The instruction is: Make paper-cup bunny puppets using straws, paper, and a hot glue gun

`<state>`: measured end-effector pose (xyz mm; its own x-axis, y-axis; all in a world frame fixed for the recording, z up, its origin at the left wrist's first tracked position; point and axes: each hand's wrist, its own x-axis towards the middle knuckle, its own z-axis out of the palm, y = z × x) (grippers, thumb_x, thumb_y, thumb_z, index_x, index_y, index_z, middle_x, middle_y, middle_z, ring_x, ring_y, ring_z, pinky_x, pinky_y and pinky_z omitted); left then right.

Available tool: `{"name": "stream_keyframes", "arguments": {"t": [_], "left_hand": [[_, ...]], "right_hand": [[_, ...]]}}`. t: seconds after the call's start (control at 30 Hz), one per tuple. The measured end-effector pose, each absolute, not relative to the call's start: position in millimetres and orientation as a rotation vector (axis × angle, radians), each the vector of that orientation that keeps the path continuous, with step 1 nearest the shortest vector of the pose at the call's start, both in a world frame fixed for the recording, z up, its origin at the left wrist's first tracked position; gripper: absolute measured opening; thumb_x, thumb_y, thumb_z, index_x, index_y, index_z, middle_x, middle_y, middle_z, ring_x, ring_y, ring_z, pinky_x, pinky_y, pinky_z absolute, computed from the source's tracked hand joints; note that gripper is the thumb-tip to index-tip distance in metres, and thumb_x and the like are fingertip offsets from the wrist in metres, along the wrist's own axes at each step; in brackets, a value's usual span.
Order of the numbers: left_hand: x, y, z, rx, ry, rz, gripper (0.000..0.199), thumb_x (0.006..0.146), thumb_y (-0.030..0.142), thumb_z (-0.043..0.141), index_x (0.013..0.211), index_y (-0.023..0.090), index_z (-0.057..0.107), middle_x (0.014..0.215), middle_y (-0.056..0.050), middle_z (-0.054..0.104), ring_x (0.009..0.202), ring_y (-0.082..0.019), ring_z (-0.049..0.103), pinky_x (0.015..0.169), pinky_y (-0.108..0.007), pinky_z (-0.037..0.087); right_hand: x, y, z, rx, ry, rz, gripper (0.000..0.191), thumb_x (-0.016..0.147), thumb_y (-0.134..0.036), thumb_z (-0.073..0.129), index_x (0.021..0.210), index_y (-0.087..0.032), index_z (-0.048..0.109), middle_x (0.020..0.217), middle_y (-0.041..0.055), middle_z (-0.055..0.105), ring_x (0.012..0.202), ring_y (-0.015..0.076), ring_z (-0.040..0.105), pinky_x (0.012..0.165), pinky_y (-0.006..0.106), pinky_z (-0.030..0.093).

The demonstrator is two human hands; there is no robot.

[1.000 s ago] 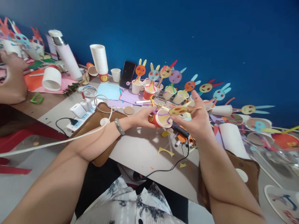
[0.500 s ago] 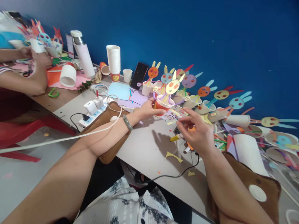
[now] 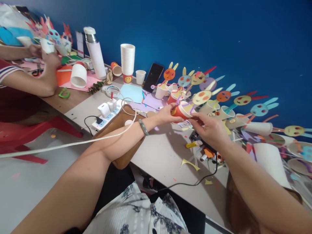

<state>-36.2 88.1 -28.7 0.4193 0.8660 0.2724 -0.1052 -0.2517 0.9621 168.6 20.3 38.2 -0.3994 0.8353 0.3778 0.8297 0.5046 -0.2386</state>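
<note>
"What is the left grip holding?"

"Your left grip (image 3: 167,113) is wrapped around a red paper cup (image 3: 180,112), tilted, with a rabbit figure in it whose head is a pale yellow disc (image 3: 202,97). You have it above the desk (image 3: 161,149), to the right of the smartphone (image 3: 154,76) and nearer to you than it."

"And the right grip?"

"Your right grip (image 3: 210,127) is farther right of the smartphone, fingers bent and close together, tips at the cup's right side. I can't tell whether they pinch anything."

"What lies around the smartphone?"

"Purple paper (image 3: 152,101) is just in front of it. To its left you have a small white cup (image 3: 140,77), then a tall stack of paper cups (image 3: 128,60), then a thermos (image 3: 96,58). The power strip (image 3: 107,119) lies to its left and nearer to you. To its right, a row of rabbit-headed cups begins with an orange-faced rabbit (image 3: 169,74). The yellow marker (image 3: 192,145) lies right of the smartphone, much nearer you."

"Anyone nearby?"

"Well left of the smartphone, a co-worker's hand (image 3: 52,59) is at a white paper cup (image 3: 47,46)."
</note>
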Motion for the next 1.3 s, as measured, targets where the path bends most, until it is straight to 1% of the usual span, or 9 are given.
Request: {"name": "stream_keyframes", "arguments": {"t": [0.1, 0.17, 0.27, 0.43, 0.63, 0.83, 0.97, 1.13, 1.3], "left_hand": [[-36.2, 89.3, -26.9, 1.571, 0.771, 1.063, 0.082, 0.058, 0.029, 0.093, 0.13, 0.012, 0.058, 0.128, -0.016, 0.068, 0.117, -0.03, 0.066, 0.104, -0.042, 0.051], [-36.1, 89.2, -25.6, 1.613, 0.857, 1.037, 0.082, 0.057, 0.028, 0.094, 0.13, 0.01, 0.059, 0.121, -0.015, 0.07, 0.113, -0.031, 0.066, 0.102, -0.043, 0.051], [-35.9, 86.8, -22.3, 1.658, 0.999, 0.938, 0.068, 0.068, 0.025, 0.087, 0.128, 0.008, 0.06, 0.108, -0.012, 0.073, 0.1, -0.027, 0.068, 0.095, -0.04, 0.053], [-38.2, 80.9, -12.3, 1.699, 1.132, 0.755, 0.049, 0.08, 0.023, 0.076, 0.124, 0.011, 0.06, 0.103, -0.006, 0.074, 0.09, -0.016, 0.068, 0.087, -0.029, 0.053], [-40.9, 79.5, -13.8, 1.869, 1.072, 0.769, 0.018, 0.078, 0.011, 0.072, 0.096, 0.014, 0.069, 0.097, -0.004, 0.074, 0.089, -0.014, 0.065, 0.086, -0.024, 0.05], [-39.5, 79.8, -14.8, 2.009, 1.007, 0.674, 0.006, 0.075, 0.009, 0.071, 0.079, 0.014, 0.071, 0.082, -0.001, 0.071, 0.077, -0.013, 0.063, 0.08, -0.026, 0.05], [-41.1, 76.7, -10.4, 2.032, 1.004, 0.628, 0.006, 0.077, 0.01, 0.071, 0.074, 0.015, 0.068, 0.078, -0.001, 0.069, 0.074, -0.013, 0.06, 0.075, -0.025, 0.047], [-45.6, 68.6, -4.9, 2.043, 1.015, 0.602, 0.01, 0.078, 0.012, 0.071, 0.073, 0.016, 0.064, 0.079, 0.0, 0.066, 0.074, -0.013, 0.057, 0.074, -0.026, 0.045], [-47.5, 66.7, -2.2, 2.034, 1.034, 0.525, 0.017, 0.078, 0.016, 0.071, 0.071, 0.018, 0.056, 0.076, 0.001, 0.062, 0.069, -0.013, 0.054, 0.067, -0.027, 0.04]], "right_hand": [[165.7, 26.7, 55.6, -1.37, -2.343, -0.157, 0.03, 0.097, -0.043, 0.051, 0.1, -0.022, 0.071, 0.08, 0.0114, 0.076, 0.067, 0.0248, 0.067, 0.063, 0.035, 0.046], [161.0, 31.9, 68.4, -1.36, -2.321, -0.282, 0.03, 0.097, -0.044, 0.051, 0.099, -0.022, 0.072, 0.078, 0.0111, 0.076, 0.067, 0.0234, 0.066, 0.063, 0.033, 0.044], [147.2, 42.5, 86.6, -1.285, -2.292, -0.415, 0.029, 0.095, -0.042, 0.053, 0.1, -0.023, 0.073, 0.079, 0.0085, 0.077, 0.066, 0.0215, 0.067, 0.061, 0.031, 0.042], [114.0, 65.5, 107.9, -1.155, -2.309, -0.465, 0.027, 0.091, -0.039, 0.055, 0.094, -0.021, 0.075, 0.075, 0.0053, 0.075, 0.062, 0.0192, 0.064, 0.059, 0.03, 0.041], [85.3, 89.6, 113.1, -1.164, -2.368, -0.455, 0.023, 0.092, -0.036, 0.057, 0.095, -0.022, 0.075, 0.075, 0.0026, 0.074, 0.067, 0.0176, 0.065, 0.063, 0.029, 0.041], [85.4, 95.4, 122.3, -1.289, -2.376, -0.452, 0.023, 0.094, -0.034, 0.059, 0.103, -0.019, 0.074, 0.087, 0.0073, 0.078, 0.079, 0.0213, 0.072, 0.07, 0.033, 0.047], [104.0, 83.5, 133.2, -1.298, -2.353, -0.477, 0.025, 0.096, -0.037, 0.058, 0.106, -0.021, 0.074, 0.087, 0.0074, 0.078, 0.081, 0.0216, 0.073, 0.072, 0.034, 0.049], [136.4, 55.6, 132.5, -1.281, -2.315, -0.519, 0.029, 0.095, -0.044, 0.056, 0.101, -0.023, 0.075, 0.084, 0.0062, 0.078, 0.076, 0.02, 0.072, 0.067, 0.033, 0.048], [179.6, 31.7, 121.5, -1.374, -2.273, -0.51, 0.027, 0.09, -0.043, 0.056, 0.094, -0.024, 0.075, 0.077, 0.0073, 0.076, 0.068, 0.0194, 0.069, 0.062, 0.033, 0.046]]}}
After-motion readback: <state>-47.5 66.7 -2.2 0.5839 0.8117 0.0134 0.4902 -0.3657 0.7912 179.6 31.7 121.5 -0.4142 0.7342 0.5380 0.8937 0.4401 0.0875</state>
